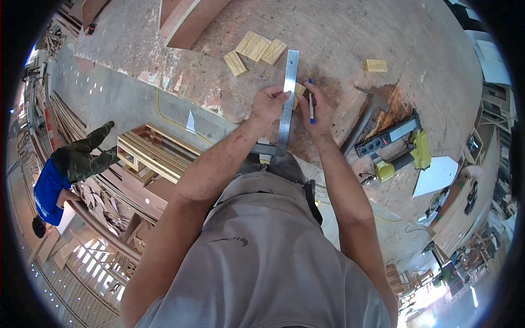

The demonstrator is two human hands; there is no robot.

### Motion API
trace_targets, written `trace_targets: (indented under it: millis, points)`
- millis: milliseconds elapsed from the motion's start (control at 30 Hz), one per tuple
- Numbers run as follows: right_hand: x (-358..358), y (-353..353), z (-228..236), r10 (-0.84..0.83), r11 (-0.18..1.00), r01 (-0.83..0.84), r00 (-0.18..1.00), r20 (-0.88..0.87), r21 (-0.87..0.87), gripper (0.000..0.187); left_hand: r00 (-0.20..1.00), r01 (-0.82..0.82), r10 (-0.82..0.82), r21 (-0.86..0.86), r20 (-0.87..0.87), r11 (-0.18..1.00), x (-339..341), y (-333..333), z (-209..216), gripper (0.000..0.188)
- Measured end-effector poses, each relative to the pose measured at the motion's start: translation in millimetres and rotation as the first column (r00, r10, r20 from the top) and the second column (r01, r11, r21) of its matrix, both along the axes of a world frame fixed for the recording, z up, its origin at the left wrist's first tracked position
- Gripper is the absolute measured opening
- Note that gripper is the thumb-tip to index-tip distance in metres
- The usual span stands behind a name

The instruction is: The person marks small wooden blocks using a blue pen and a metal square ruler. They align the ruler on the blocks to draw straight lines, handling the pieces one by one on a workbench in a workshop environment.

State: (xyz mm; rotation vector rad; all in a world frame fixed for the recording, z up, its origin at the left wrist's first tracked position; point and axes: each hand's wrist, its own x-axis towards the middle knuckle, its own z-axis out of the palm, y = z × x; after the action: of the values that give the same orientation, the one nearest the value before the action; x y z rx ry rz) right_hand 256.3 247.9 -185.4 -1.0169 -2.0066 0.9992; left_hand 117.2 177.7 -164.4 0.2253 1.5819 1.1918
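Note:
My left hand (268, 105) is closed on a steel try square (292, 68), its thumb on the blade. The long blade points away from me, and the stock lies at its near end by the bench edge. Under and beside the blade is a small wooden block (299, 93), partly hidden by the square and my fingers. My right hand (318, 112) steadies that block with its fingertips and holds a blue pen (311, 104) upright between its fingers. Beyond my hands lie several small wooden blocks (253, 46) with lines drawn on them.
The worn workbench (339, 33) carries a hammer (361, 126) and a yellow-green nail gun (404, 156) on the right. One more wooden block (374, 65) lies at the far right. A curved wooden piece (191, 24) stands at the back. On the left, a person in blue (49, 186) bends over timber.

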Motion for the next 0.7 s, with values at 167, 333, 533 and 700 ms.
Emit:
trace_targets:
  millis: [167, 333, 533, 700]
  points:
    - [-0.7, -6.6, 4.8, -0.04, 0.995, 0.037, 0.999, -0.031, -0.093, 0.035, 0.998, -0.055, 0.056, 0.025, -0.025, 0.998, 3.3, 0.8, -22.3, 0.014]
    - [2.7, -4.7, -6.2, -0.043, 0.988, 0.04, 0.999, -0.018, -0.149, 0.034, 1.0, -0.011, 0.011, -0.034, -0.005, 0.999, 3.4, 3.3, -3.4, 0.014]
    - [0.9, -6.0, 0.1, -0.058, 0.99, 0.055, 0.998, -0.024, -0.128, 0.033, 0.999, -0.027, 0.029, -0.065, 0.033, 0.997, 3.3, 3.7, -6.4, 0.013]
    - [0.7, -4.7, 1.2, -0.048, 0.983, 0.037, 0.997, -0.057, -0.177, 0.034, 0.995, -0.075, 0.077, -0.03, 0.06, 0.997, 4.8, 4.7, -13.1, 0.013]
